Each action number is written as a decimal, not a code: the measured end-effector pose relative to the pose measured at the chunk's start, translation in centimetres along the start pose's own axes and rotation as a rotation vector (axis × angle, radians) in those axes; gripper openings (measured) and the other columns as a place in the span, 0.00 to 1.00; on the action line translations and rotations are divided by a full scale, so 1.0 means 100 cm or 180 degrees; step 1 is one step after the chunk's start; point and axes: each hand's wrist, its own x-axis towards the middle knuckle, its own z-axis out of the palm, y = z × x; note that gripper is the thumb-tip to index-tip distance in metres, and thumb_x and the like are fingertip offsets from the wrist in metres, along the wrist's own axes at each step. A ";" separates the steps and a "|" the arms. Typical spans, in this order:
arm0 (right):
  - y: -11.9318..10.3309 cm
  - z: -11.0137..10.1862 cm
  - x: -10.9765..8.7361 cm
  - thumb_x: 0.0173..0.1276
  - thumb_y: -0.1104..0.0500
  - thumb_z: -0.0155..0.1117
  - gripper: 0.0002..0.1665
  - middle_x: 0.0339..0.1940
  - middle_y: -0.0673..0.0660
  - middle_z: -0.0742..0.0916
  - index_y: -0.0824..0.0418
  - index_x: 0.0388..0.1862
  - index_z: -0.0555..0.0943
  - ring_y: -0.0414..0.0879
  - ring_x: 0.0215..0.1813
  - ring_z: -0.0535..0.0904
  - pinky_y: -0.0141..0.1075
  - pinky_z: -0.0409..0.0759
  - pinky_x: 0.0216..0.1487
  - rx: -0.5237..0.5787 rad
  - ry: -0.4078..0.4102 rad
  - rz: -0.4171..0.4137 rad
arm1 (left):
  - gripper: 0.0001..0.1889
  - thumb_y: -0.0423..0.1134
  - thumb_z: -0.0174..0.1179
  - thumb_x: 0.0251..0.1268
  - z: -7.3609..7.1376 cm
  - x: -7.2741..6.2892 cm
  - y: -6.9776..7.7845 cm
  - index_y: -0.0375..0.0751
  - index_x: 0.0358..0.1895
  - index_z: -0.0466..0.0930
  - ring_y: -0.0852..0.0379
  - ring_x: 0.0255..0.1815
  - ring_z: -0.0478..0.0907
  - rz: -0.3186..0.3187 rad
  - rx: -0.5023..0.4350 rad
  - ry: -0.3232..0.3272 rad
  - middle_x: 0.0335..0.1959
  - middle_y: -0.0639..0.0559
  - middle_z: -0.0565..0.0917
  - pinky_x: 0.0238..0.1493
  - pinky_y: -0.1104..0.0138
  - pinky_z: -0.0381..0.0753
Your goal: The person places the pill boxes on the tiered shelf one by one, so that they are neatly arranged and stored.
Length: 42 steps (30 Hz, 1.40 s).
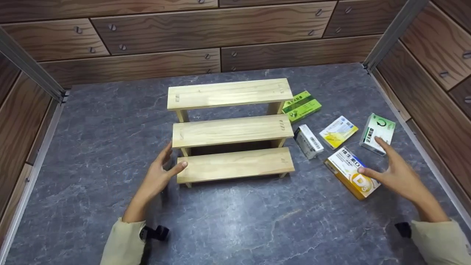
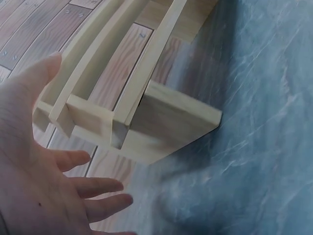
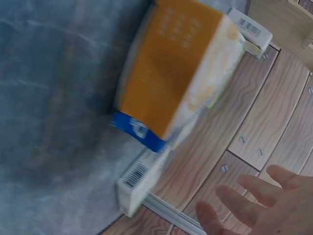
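Observation:
A three-step wooden rack (image 1: 232, 130) stands on the dark marbled surface. My left hand (image 1: 154, 178) is at its left end, the thumb overlapping the lowest step's corner in the head view. In the left wrist view the fingers (image 2: 100, 187) are spread and hold nothing. My right hand (image 1: 401, 176) hovers with fingers apart over an orange-and-white vitamin D box (image 1: 353, 173) and a green-and-white medicine box (image 1: 381, 129). The right wrist view shows that hand (image 3: 264, 208) with nothing in it, beside the orange box (image 3: 171, 68).
Left of the vitamin D box lies a white box with a barcode (image 1: 309, 141). Behind it is a yellow-and-white box (image 1: 338, 131). A bright green box (image 1: 303, 106) lies partly behind the rack's right end. Wood-patterned panels (image 1: 206, 29) enclose the surface at the back and sides.

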 end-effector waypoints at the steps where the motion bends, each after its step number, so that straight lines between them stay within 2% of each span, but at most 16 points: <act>1: 0.002 0.002 -0.002 0.57 0.54 0.74 0.63 0.75 0.78 0.51 0.64 0.78 0.42 0.83 0.70 0.46 0.75 0.44 0.63 0.0021 -0.0018 -0.0005 | 0.45 0.50 0.60 0.65 0.001 -0.001 0.000 0.45 0.78 0.44 0.34 0.75 0.54 -0.0005 -0.0041 0.0000 0.76 0.35 0.54 0.70 0.41 0.59; 4: 0.009 0.008 -0.006 0.55 0.55 0.75 0.63 0.72 0.82 0.53 0.69 0.77 0.43 0.83 0.69 0.47 0.75 0.46 0.62 0.0017 -0.0048 -0.0018 | 0.44 0.48 0.62 0.63 0.003 -0.005 -0.002 0.45 0.78 0.46 0.33 0.71 0.62 -0.0046 -0.0138 0.0025 0.73 0.33 0.60 0.65 0.43 0.68; 8: 0.014 0.015 -0.011 0.54 0.57 0.76 0.64 0.69 0.86 0.55 0.71 0.76 0.44 0.84 0.67 0.50 0.75 0.50 0.60 -0.0013 -0.0075 -0.0005 | 0.44 0.46 0.64 0.61 0.007 -0.009 -0.003 0.45 0.77 0.49 0.38 0.64 0.69 -0.0104 -0.0236 0.0061 0.70 0.33 0.65 0.58 0.49 0.74; 12: 0.015 0.018 -0.015 0.52 0.56 0.77 0.66 0.68 0.86 0.56 0.70 0.77 0.43 0.85 0.66 0.51 0.76 0.52 0.58 -0.0059 -0.0112 0.0060 | 0.44 0.45 0.66 0.60 0.012 -0.013 -0.004 0.45 0.76 0.52 0.43 0.56 0.73 -0.0139 -0.0285 0.0109 0.66 0.35 0.69 0.51 0.58 0.76; 18: 0.015 0.023 -0.019 0.49 0.53 0.79 0.64 0.66 0.85 0.61 0.69 0.76 0.49 0.83 0.63 0.58 0.75 0.57 0.55 -0.0337 -0.0037 0.0084 | 0.36 0.39 0.68 0.58 0.018 -0.014 -0.008 0.42 0.70 0.62 0.50 0.44 0.77 -0.0118 -0.0427 0.0273 0.59 0.35 0.74 0.40 0.66 0.75; 22: 0.016 0.025 -0.022 0.49 0.51 0.79 0.62 0.64 0.85 0.64 0.70 0.74 0.53 0.81 0.60 0.62 0.75 0.60 0.53 -0.0471 -0.0031 0.0090 | 0.31 0.36 0.69 0.57 0.021 -0.014 -0.009 0.43 0.65 0.70 0.54 0.37 0.77 -0.0087 -0.0474 0.0318 0.54 0.36 0.77 0.36 0.68 0.76; 28: 0.017 0.028 -0.025 0.51 0.49 0.78 0.59 0.63 0.82 0.67 0.70 0.72 0.56 0.78 0.60 0.64 0.73 0.62 0.52 -0.0572 -0.0052 0.0137 | 0.26 0.31 0.69 0.54 0.022 -0.013 -0.013 0.40 0.59 0.75 0.58 0.29 0.75 -0.0065 -0.0640 0.0344 0.43 0.39 0.80 0.31 0.71 0.76; 33: 0.018 0.030 -0.024 0.53 0.48 0.77 0.57 0.61 0.81 0.69 0.70 0.72 0.57 0.76 0.58 0.66 0.72 0.63 0.52 -0.0627 -0.0090 0.0203 | 0.25 0.28 0.69 0.52 0.023 -0.011 -0.014 0.38 0.56 0.76 0.60 0.26 0.72 -0.0084 -0.0645 0.0365 0.35 0.44 0.79 0.29 0.72 0.72; 42: 0.017 0.032 -0.023 0.54 0.46 0.76 0.56 0.61 0.79 0.68 0.72 0.71 0.58 0.77 0.59 0.65 0.72 0.62 0.54 -0.0730 -0.0141 0.0299 | 0.26 0.27 0.69 0.52 0.024 -0.011 -0.015 0.34 0.56 0.75 0.62 0.24 0.70 -0.0024 -0.0700 0.0370 0.31 0.48 0.77 0.26 0.73 0.70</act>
